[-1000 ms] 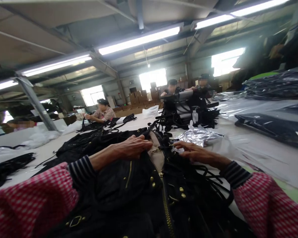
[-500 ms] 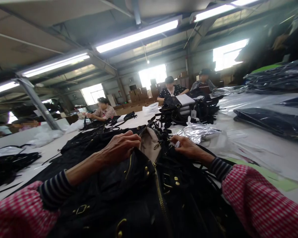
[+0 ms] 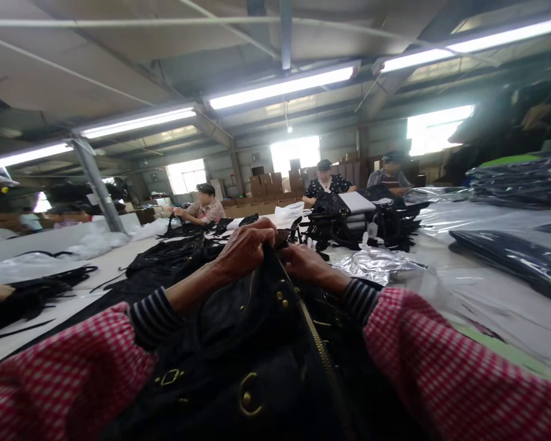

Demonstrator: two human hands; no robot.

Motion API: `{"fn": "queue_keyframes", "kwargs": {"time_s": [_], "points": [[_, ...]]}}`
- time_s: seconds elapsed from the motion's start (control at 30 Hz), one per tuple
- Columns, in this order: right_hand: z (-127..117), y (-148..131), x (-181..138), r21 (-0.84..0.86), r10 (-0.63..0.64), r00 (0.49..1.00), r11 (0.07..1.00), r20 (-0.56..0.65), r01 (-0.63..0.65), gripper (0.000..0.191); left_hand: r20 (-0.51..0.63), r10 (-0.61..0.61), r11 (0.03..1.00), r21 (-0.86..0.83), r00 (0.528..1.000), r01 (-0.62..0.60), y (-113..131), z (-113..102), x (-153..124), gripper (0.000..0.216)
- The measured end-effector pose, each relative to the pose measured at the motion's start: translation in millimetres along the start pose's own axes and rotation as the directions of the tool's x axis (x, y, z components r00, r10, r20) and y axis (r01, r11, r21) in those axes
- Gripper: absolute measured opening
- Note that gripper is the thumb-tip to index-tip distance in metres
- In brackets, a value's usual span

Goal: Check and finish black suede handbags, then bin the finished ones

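Observation:
A black jacket [image 3: 211,361] with gold studs and rings lies spread in front of me. Its gold zipper [image 3: 316,340] runs up the middle toward my hands. My left hand [image 3: 250,242] is closed on the top edge beside the zipper and holds it lifted. Close on the other side, my right hand [image 3: 307,264] is closed at the top end of the zipper, gripping the jacket there. Its fingertips are partly hidden, and so is the exact bit of cloth they pinch.
Beyond lies a stack of black garments with white paper [image 3: 358,202]. Crumpled clear plastic [image 3: 371,263] and a plastic-wrapped dark garment [image 3: 509,254] are to the right. Co-workers [image 3: 202,208] sit across the table. Other people's hands show at the left and right edges.
Both hands have drawn together at the top of the zipper; the right hand moved left. The gap that showed the beige lining has closed up. The view has shifted slightly.

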State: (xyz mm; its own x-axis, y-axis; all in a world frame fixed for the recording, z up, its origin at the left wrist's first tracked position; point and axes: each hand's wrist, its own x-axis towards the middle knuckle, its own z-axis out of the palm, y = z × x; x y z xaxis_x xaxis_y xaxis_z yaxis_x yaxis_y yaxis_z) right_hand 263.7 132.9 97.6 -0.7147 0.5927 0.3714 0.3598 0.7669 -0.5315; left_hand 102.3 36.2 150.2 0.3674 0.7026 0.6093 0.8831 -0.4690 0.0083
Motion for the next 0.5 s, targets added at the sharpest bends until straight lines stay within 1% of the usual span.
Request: {"fn": "queue_keyframes", "kwargs": {"time_s": [0.07, 0.1, 0.17, 0.23, 0.3, 0.33, 0.37, 0.4, 0.43, 0.47, 0.5], "points": [[23, -8, 9, 0.040, -0.022, 0.999, 0.999, 0.028, 0.020, 0.008, 0.024, 0.013, 1.000, -0.004, 1.000, -0.013, 2, -1, 1, 0.018], [30, -11, 11, 0.059, -0.023, 0.999, 0.998, 0.047, 0.021, 0.010, 0.037, 0.017, 1.000, -0.013, 0.999, -0.016, 2, 1, 1, 0.019], [33, -12, 9, 0.112, -0.031, 0.995, 0.994, 0.099, 0.020, 0.013, 0.055, 0.003, 0.999, -0.048, 0.998, 0.000, -3, 10, -2, 0.020], [22, -6, -3, 0.163, -0.049, 0.985, 0.986, 0.167, 0.022, 0.017, 0.094, -0.067, 0.992, -0.096, 0.993, 0.076, -12, 28, -10, 0.025], [2, 10, -20, 0.241, -0.061, 0.959, 0.970, 0.275, -0.007, 0.021, 0.205, -0.113, 0.984, -0.113, 0.972, 0.139, -25, 49, -21, 0.037], [-9, 22, -27, 0.301, -0.052, 0.947, 0.952, 0.316, -0.048, 0.024, 0.267, -0.108, 0.985, -0.099, 0.958, 0.139, -31, 59, -28, 0.041], [-19, 35, -33, 0.377, -0.021, 0.943, 0.919, 0.331, -0.112, 0.028, 0.320, -0.086, 0.990, -0.078, 0.944, 0.117, -36, 68, -33, 0.041], [-27, 51, -35, 0.443, 0.044, 0.956, 0.880, 0.290, -0.175, 0.030, 0.359, -0.056, 0.995, -0.059, 0.932, 0.083, -40, 75, -37, 0.040], [-34, 66, -35, 0.488, 0.134, 0.966, 0.843, 0.221, -0.228, 0.031, 0.381, -0.030, 0.998, -0.047, 0.924, 0.052, -42, 80, -37, 0.039], [-38, 82, -31, 0.509, 0.232, 0.964, 0.819, 0.129, -0.265, 0.030, 0.391, -0.015, 0.998, -0.046, 0.920, 0.036, -44, 81, -35, 0.037], [-39, 97, -24, 0.499, 0.313, 0.949, 0.818, 0.034, -0.287, 0.028, 0.394, -0.022, 0.997, -0.054, 0.919, 0.047, -45, 81, -29, 0.034]]}}
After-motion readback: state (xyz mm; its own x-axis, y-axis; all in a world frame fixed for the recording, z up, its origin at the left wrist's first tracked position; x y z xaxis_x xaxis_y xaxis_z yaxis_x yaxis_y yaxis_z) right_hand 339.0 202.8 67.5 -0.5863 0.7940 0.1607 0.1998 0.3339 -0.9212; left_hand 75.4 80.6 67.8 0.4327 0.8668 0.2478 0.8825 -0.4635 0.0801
